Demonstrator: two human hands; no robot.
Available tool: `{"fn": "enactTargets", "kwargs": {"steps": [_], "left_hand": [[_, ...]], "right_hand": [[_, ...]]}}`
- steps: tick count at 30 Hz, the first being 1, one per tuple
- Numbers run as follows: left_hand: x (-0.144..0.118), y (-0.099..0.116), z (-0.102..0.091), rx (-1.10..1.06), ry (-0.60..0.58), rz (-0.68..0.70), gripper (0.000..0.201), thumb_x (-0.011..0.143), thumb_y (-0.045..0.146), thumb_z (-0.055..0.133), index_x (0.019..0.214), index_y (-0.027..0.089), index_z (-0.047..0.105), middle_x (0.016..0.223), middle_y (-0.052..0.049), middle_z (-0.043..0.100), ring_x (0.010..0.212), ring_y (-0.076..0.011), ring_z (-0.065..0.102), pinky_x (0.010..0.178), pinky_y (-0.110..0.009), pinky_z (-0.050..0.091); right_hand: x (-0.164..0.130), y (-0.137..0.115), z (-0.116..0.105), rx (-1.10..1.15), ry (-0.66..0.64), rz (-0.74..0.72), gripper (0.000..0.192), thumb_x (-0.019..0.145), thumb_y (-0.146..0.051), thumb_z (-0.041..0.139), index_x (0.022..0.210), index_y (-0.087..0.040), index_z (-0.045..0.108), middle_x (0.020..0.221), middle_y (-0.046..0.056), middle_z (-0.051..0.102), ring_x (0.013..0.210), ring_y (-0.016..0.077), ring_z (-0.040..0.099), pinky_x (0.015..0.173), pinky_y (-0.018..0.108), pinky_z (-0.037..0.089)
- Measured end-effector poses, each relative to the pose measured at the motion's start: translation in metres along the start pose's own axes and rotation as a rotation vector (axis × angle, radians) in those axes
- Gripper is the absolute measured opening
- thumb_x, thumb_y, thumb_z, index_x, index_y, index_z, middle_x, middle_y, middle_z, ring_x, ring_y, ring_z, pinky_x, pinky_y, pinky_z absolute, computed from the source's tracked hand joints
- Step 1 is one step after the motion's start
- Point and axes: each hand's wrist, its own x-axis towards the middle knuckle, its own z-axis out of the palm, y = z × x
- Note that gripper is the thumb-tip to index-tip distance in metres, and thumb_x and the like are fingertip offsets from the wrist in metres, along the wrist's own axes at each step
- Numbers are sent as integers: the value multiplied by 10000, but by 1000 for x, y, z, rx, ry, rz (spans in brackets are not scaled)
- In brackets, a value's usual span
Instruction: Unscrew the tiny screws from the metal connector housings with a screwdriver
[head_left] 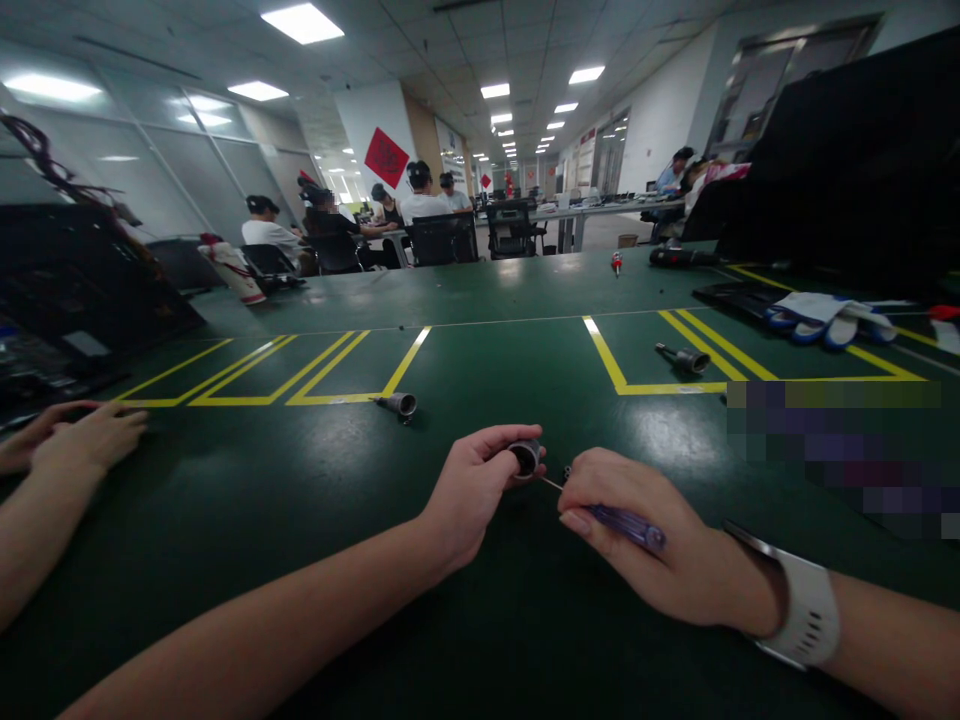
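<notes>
My left hand (pixel 476 490) grips a small dark round metal fitting (pixel 525 457) just above the green table (pixel 300 520). My right hand (pixel 645 545), with a white watch band on the wrist, holds a purple-handled screwdriver (pixel 628 526). Its thin metal tip points left and reaches the fitting. The two hands are close together at the table's near middle.
Another person's hands (pixel 67 440) rest on the table at the far left. Two similar fittings (pixel 400 404) (pixel 684 357) lie near yellow floor-style lines. White and blue gloves (pixel 825 318) lie at the right, a red screwdriver (pixel 616 262) farther back. Seated people work at distant tables.
</notes>
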Motion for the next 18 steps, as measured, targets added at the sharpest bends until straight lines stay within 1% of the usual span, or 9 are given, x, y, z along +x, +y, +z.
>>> {"fn": "enactTargets", "kwargs": {"steps": [5,10,13,18], "left_hand": [[1,-1,1,-11,3,6,326,740,16,476,980,132,663,925,-77,686,845,-161,640,855,-335,496],[-1,1,2,16,10,0,314,755,37,491,998,142,660,960,-82,681,843,-160,640,851,-335,491],[-2,2,2,6,2,2,319,747,34,495,1001,137,659,969,-88,681,856,-165,638,863,-340,484],[-4,3,2,-38,-25,1,359,710,14,492,1004,134,660,971,-86,681,878,-169,632,876,-340,473]], "right_hand": [[0,1,2,-17,12,-7,92,874,-165,454,828,-165,534,730,39,559,696,157,487,622,305,398],[-1,-1,2,-25,1,9,79,867,-154,464,842,-158,539,744,42,559,704,155,487,631,305,398],[-1,-1,2,-19,-4,8,86,868,-153,458,843,-160,540,745,41,561,699,154,487,629,303,397],[-1,0,2,-15,28,2,102,876,-161,448,826,-159,537,721,36,547,686,150,486,618,298,397]]}}
